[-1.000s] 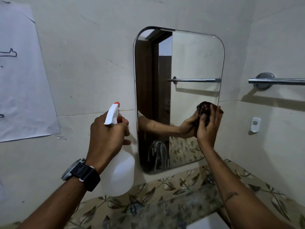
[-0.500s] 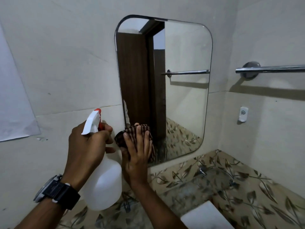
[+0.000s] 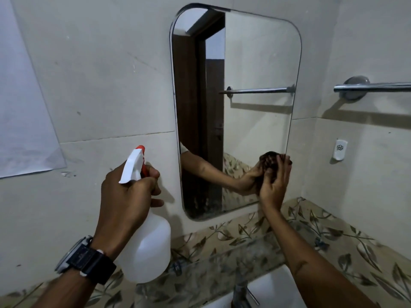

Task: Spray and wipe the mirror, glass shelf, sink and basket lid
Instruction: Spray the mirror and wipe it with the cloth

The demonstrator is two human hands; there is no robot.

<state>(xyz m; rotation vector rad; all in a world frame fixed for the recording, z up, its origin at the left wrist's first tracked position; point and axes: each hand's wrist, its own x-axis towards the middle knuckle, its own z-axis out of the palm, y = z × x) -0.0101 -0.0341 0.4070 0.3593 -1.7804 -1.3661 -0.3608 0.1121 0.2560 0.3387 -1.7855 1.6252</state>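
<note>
A tall mirror (image 3: 251, 63) with rounded corners hangs on the wall. My right hand (image 3: 274, 185) presses a dark brown cloth (image 3: 270, 160) flat against the mirror's lower right corner. My left hand (image 3: 126, 196), with a black watch on its wrist, grips a white spray bottle (image 3: 148, 250) with a red trigger, held left of the mirror and apart from it. A glass shelf (image 3: 224, 261) runs below the mirror. The white sink (image 3: 271, 290) and its tap (image 3: 241, 292) show at the bottom edge. No basket lid is in view.
A chrome towel rail (image 3: 373, 87) is fixed to the right wall, with a small white wall fitting (image 3: 339, 150) below it. A sheet of paper (image 3: 24, 107) is taped to the wall at the left. Leaf-patterned tiles (image 3: 347, 247) line the wall below the mirror.
My right hand has moved the cloth from the mirror's lower left corner across to its lower right corner. My left hand still holds the bottle, shifted slightly right and up.
</note>
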